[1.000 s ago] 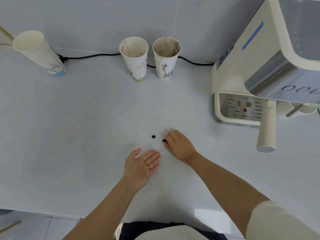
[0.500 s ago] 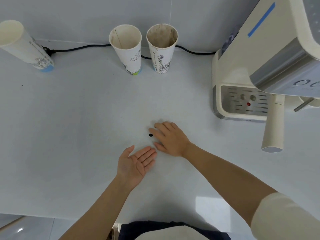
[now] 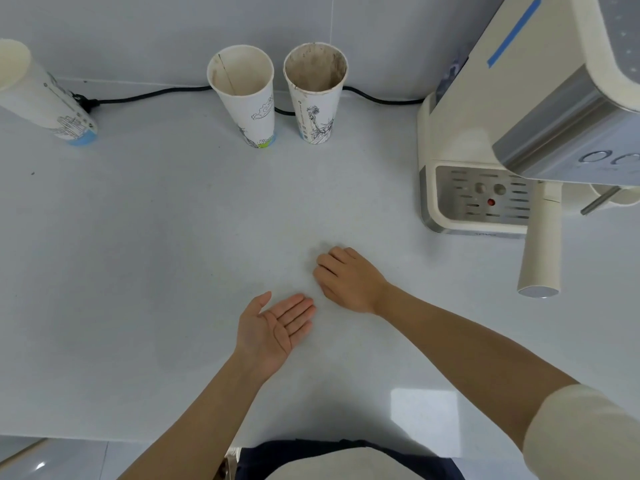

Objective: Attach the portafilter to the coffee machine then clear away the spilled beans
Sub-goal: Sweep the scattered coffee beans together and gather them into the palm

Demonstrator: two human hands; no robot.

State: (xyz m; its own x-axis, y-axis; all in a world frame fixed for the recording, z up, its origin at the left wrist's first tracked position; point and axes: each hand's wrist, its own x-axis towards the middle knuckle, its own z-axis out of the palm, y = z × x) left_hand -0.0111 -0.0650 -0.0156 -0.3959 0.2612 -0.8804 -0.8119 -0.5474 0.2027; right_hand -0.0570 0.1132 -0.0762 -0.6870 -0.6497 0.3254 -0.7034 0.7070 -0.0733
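Observation:
My right hand [image 3: 348, 280] rests palm down on the white counter [image 3: 156, 237], its fingers curled in to the left. No coffee bean shows anywhere; the spot where the beans lay is under those fingers. Just below and left of it, my left hand [image 3: 275, 329] lies palm up, open and empty, its fingertips almost touching the right hand. The cream coffee machine [image 3: 485, 109] stands at the right. The portafilter sits in it, and its cream handle [image 3: 541, 244] sticks out towards me.
Two used paper cups [image 3: 244, 95] [image 3: 316, 93] stand at the back by the wall, with a third cup [image 3: 41, 98] at the far left. A black cable [image 3: 145, 97] runs behind them. The counter's front edge is close to my body.
Two dark beans lay by my right fingertips a second ago, then one, now none. My right hand slid left over them and curled. My left hand stayed open beside it.

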